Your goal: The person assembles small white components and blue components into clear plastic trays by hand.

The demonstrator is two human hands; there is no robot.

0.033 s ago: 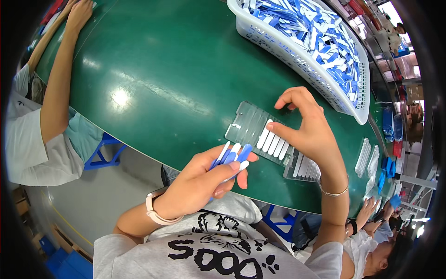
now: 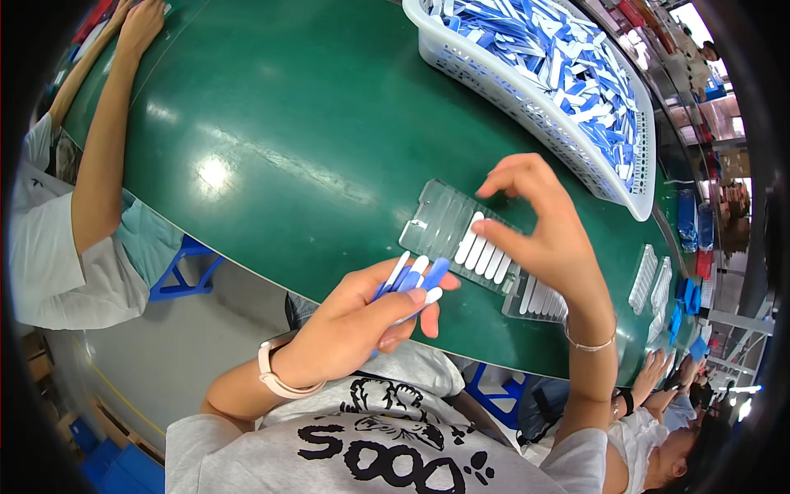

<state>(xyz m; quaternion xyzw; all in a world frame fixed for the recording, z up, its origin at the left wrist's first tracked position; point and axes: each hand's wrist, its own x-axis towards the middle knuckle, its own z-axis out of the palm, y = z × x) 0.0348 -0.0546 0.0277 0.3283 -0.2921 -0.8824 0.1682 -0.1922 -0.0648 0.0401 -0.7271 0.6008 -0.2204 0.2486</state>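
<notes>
My left hand (image 2: 341,329) is closed around a small bunch of flat blue and white sticks (image 2: 411,280) with rounded ends. Just beyond their tips lies a clear slotted plastic tray (image 2: 432,221). White sticks (image 2: 485,253) lie side by side in its right-hand slots, while the left-hand slots show bare. Over the tray hovers my right hand (image 2: 543,218), thumb and fingers curved and apart with nothing between them. Its thumb tip is beside the upper end of a white stick; whether it touches cannot be told. Partly behind my right wrist is a second clear slotted piece (image 2: 514,303) with white sticks.
A white perforated basket (image 2: 527,111) heaped with blue and white sticks stands at the far right of the green table (image 2: 271,165). More clear trays (image 2: 643,280) lie to the right. A co-worker's arm (image 2: 103,156) rests at the left; other people's hands (image 2: 652,370) are at the right.
The fingers of my right hand have shifted slightly left and down over the tray. My left hand and its bunch of sticks have barely moved.
</notes>
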